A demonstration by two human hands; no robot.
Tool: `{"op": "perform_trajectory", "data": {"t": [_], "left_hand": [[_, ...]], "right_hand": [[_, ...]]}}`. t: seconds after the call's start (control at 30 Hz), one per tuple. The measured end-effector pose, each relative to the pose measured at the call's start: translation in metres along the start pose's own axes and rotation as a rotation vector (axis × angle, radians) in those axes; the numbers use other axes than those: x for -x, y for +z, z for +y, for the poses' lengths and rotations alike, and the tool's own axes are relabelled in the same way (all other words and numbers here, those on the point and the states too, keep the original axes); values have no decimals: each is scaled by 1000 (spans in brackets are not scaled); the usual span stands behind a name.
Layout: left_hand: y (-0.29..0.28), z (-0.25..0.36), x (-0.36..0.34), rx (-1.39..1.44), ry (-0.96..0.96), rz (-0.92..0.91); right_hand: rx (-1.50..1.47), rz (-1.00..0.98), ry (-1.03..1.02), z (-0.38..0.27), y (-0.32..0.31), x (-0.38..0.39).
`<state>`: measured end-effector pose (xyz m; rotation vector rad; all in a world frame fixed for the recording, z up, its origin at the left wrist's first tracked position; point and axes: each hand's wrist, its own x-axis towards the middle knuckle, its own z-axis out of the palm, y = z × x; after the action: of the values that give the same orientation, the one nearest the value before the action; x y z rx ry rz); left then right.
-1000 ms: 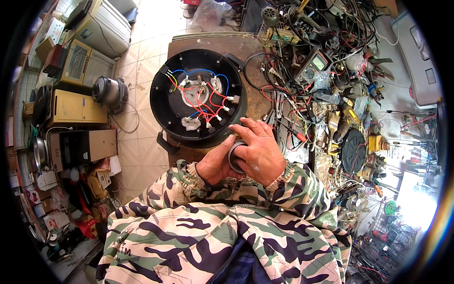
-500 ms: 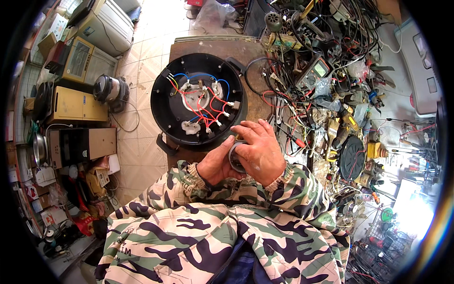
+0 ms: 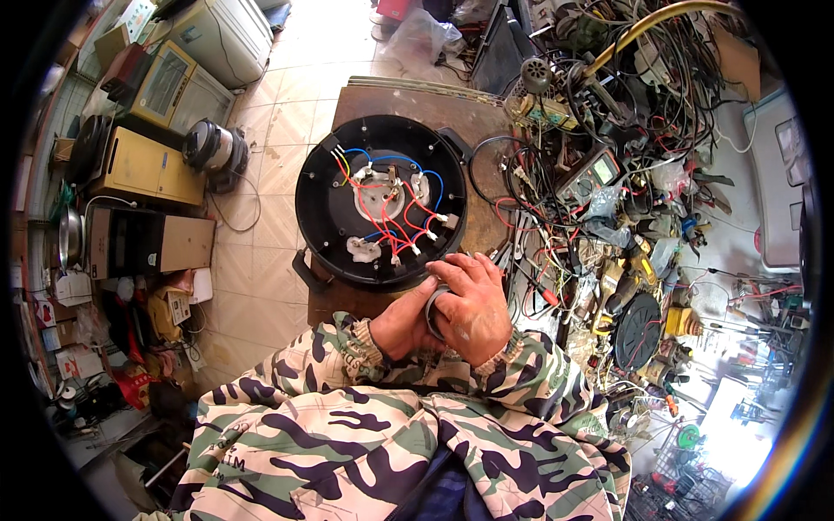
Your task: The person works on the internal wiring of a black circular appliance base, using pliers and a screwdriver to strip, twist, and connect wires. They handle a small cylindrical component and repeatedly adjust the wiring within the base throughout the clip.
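Note:
Close to my body, both hands are closed around a small round grey-rimmed piece (image 3: 433,310), mostly covered by my fingers; its exact kind does not show. My left hand (image 3: 401,319) grips it from the left, thumb pointing up along its rim. From the right, my right hand (image 3: 473,313) reaches over it with bent fingers. Just beyond my hands sits a round black appliance housing (image 3: 306,208) with side handles, its hollow upward. Red and blue wires (image 3: 408,213) with white-sleeved ends run inside it, around whitish patches on its floor.
The housing rests on a brown wooden table (image 3: 486,230). Crowding the right side are tangled cables, a multimeter (image 3: 598,172), hand tools and a black disc (image 3: 638,332). On the tiled floor to the left stands a cooker-like appliance (image 3: 213,149), near a yellow cabinet (image 3: 149,178).
The view has shifted, so the table and housing appear lower and further right. My hands still hold the round piece, which now looks more tilted and more covered by the right fingers.

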<state>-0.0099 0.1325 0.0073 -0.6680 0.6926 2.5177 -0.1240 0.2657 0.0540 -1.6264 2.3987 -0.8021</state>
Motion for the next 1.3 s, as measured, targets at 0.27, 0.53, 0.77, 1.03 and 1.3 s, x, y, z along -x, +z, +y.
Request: {"op": "perform_trajectory", "data": {"t": [0.27, 0.53, 0.77, 1.03, 1.3], "left_hand": [[0, 1, -5, 37, -2, -15], [-1, -3, -9, 77, 29, 2], [-1, -3, -11, 62, 67, -22], [9, 14, 6, 142, 135, 26], [-31, 58, 61, 95, 252, 7]], "right_hand": [[-40, -60, -9, 4, -8, -4], [-41, -38, -65, 15, 6, -7], [-84, -104, -79, 19, -4, -15], [-272, -112, -127, 3, -44, -50], [-28, 378, 61, 49, 9, -115]]}}
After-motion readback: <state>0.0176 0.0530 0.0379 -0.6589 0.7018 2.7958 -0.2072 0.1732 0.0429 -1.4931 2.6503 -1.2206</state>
